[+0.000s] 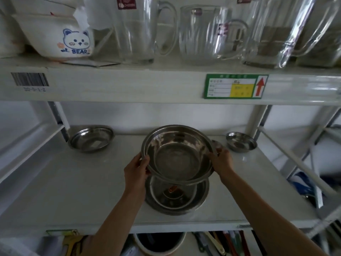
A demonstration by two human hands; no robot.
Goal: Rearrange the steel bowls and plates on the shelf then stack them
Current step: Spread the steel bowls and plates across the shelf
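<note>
Both hands, left hand (137,169) and right hand (222,159), grip a large steel bowl (177,154) by its rim, fingers curled; a white bowl (60,37) above reads "BEAR".

Both your arms reach forward from the near edge, bare forearms angling inward toward the middle. Your left hand (136,168) sits left of centre, thumb hooked over the rim of the steel bowl (178,154), the other fingers hidden under it. Your right hand (222,159) is on the opposite side, slightly farther in, fingers curled around the rim. Both wrists are roughly straight, and the hands grip the bowl between them.
</note>
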